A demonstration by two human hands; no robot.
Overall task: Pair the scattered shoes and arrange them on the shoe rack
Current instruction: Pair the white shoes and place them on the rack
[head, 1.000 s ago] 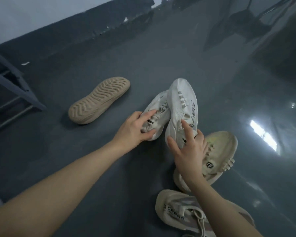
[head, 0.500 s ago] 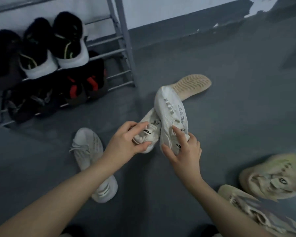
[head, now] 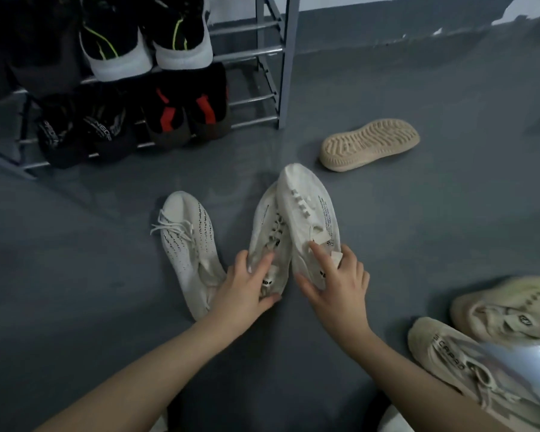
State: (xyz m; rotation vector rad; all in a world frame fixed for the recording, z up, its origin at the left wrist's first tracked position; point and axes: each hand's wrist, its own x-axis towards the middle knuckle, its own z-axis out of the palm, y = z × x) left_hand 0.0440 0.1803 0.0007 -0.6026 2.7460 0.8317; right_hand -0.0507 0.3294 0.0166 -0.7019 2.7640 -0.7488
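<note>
Two matching white sneakers are held side by side above the grey floor, toes pointing away from me. My left hand (head: 247, 289) grips the heel of the left white sneaker (head: 267, 232). My right hand (head: 337, 282) grips the heel of the right white sneaker (head: 306, 210), which overlaps the other. A grey metal shoe rack (head: 276, 60) stands at the upper left, its two shelves holding dark shoes: a black pair with white soles (head: 147, 42) above, a black-and-red pair (head: 187, 110) below.
A white speckled sneaker (head: 187, 244) lies on the floor just left of my left hand. A beige shoe (head: 370, 145) lies sole up to the right of the rack. Two cream sneakers (head: 493, 332) sit at the lower right. Another black pair (head: 81, 129) fills the lower shelf's left.
The view has swung left and the rack now fills the upper left. Both hands have carried the white pair along toward the rack, and the two shoes now lie closer to parallel.
</note>
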